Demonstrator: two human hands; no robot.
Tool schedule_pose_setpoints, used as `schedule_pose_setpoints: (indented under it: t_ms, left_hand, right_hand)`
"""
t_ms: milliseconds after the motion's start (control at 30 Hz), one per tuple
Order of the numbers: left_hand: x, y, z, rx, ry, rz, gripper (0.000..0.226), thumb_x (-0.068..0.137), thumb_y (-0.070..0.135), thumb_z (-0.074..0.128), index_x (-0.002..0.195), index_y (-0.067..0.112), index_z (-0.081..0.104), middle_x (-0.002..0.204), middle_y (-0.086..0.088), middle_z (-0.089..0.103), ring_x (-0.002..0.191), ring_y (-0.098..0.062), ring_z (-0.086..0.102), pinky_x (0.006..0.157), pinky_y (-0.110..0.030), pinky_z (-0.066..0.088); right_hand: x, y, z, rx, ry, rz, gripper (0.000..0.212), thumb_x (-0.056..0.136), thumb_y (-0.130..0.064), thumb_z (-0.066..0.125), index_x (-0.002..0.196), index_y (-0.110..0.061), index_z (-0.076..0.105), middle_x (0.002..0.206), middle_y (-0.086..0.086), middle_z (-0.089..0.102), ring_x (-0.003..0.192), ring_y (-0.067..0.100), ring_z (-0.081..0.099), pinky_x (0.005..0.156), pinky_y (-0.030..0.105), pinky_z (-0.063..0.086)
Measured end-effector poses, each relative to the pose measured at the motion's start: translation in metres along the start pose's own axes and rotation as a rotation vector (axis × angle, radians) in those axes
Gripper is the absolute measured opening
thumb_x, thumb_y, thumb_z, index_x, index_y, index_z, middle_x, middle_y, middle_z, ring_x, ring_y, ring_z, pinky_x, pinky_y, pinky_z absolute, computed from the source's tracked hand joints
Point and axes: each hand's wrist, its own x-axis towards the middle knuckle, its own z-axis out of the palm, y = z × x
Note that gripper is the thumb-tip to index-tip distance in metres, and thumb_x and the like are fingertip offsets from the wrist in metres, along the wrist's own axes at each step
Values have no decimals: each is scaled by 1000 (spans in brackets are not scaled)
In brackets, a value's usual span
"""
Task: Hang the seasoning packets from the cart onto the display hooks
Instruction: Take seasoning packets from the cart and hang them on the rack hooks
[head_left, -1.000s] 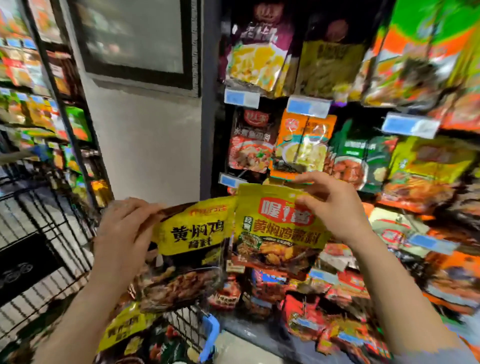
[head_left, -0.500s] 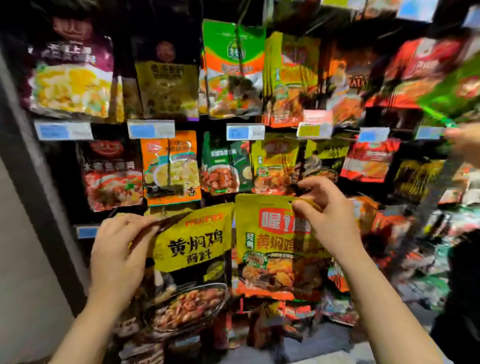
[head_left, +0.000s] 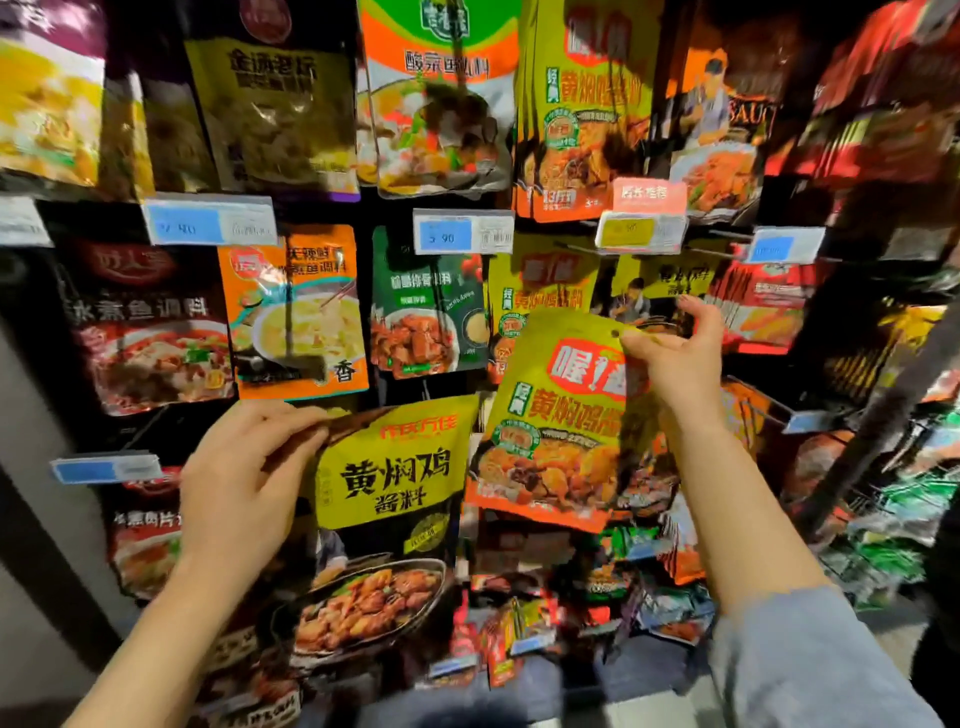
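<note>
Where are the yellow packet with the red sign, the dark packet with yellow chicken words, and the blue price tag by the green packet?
yellow-and-orange packet (head_left: 550, 415), head view, middle of its front.
black-and-yellow packet (head_left: 389, 483), head view, its yellow label.
blue price tag (head_left: 445, 236), head view, its blue part.

Two bare hands are in view, a left hand (head_left: 244, 478) and a right hand (head_left: 675, 358). Each holds one packet, two held in all: a yellow-and-black plastic seasoning packet (head_left: 384, 519) and a yellow-and-orange plastic seasoning packet (head_left: 556, 421). At least six plastic price tags show; five carry blue labels (head_left: 182, 224) and one a yellow label (head_left: 626, 232).
</note>
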Motion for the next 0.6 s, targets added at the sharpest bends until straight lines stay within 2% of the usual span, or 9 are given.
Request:
schedule_pose_setpoints:
  t_ms: [67,167,233,300,367,433,500,600]
  left_hand:
    - [4,-3,9,31,1,-11,14,84,3,68,97,6,73,92,-2,63,89,-5,50,81,-7,35]
    - [10,-9,24,54,15,17,15,85,4,68,98,6,73,91,2,59,89,-5,48,76,-18,35]
    - [14,-15,35,39,25,39,16,87,13,65,99,7,73,91,2,58,89,-12,52,77,-25,38]
    - [18,-19,46,28,28,52,19,86,15,63,100,9,73,91,1,59,90,-17,54,78,-28,39]
    - [23,-23,56,20,31,64,16,86,8,66,100,7,73,91,-4,61,90,-19,55,77,-25,37]
    - [29,-25,65,14,32,87,16,84,3,67,99,6,73,90,-9,63,88,-19,55,76,-22,36]
    - [36,-27,74,3,29,99,17,83,1,68,99,4,73,90,-11,64,88,-17,53,76,-16,36]
    - [44,-25,83,-28,22,104,17,84,2,68,100,5,73,89,-8,62,87,-15,53,79,-8,34]
  right_hand:
    - [26,5,9,50,18,16,63,78,-5,72,126,-26,37,85,-1,62,87,19,65,91,43,51]
    - [60,12,18,77,48,4,68,76,-7,74,128,-27,36,88,-4,58,100,24,63,96,48,48]
    - [76,12,22,99,63,-19,72,75,-7,75,132,-24,35,89,-2,59,93,21,65,91,46,51]
    - [88,10,25,151,78,-32,71,78,-2,71,135,-20,32,85,-6,59,74,6,65,79,34,56]
    - [97,5,27,197,104,-47,69,82,4,65,137,-15,30,82,-10,54,56,-7,60,59,19,52]
    - [106,4,27,209,137,-57,68,83,5,62,139,-15,29,83,-10,52,50,-9,57,49,14,46]
    - [111,5,26,186,147,-69,67,83,4,61,138,-16,30,84,-11,51,56,-9,56,50,13,46]
    - [121,7,28,151,140,-92,67,81,4,63,136,-19,33,93,-12,52,75,-4,56,55,13,47]
